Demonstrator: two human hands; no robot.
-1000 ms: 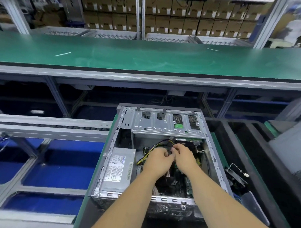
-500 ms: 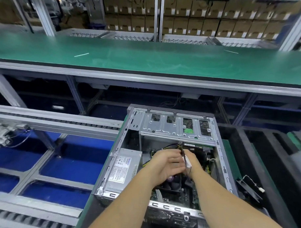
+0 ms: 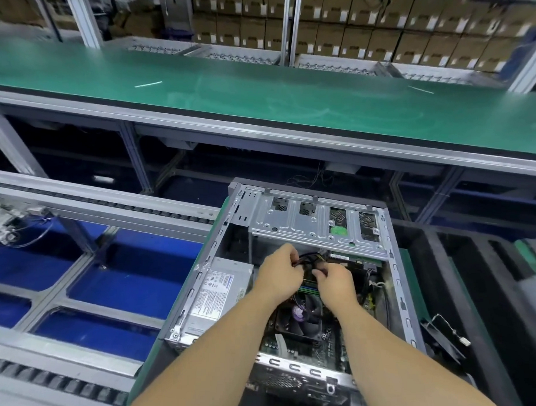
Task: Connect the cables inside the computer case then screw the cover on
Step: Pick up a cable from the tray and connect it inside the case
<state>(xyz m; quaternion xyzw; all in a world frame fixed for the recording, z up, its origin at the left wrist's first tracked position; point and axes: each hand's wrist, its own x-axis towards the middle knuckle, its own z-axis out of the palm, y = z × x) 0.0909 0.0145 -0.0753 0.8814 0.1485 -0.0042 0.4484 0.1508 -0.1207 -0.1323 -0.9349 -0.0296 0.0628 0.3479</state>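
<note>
An open grey computer case lies on its side in front of me, its cover off. Inside are a silver power supply at the left, a drive cage at the far end and a black CPU fan on the motherboard. My left hand and my right hand are both inside the case, just below the drive cage. Each pinches part of a bundle of black cables between them. The cable ends are hidden by my fingers.
A long green workbench runs across the far side, with stacked cardboard boxes behind it. A roller conveyor rail and blue floor lie to the left. Black foam trays and a loose black part with a white connector sit to the right.
Both hands have moved slightly toward the drive cage and parted a little, the black cables now stretched between them. The camera view has shifted so the case sits further right.
</note>
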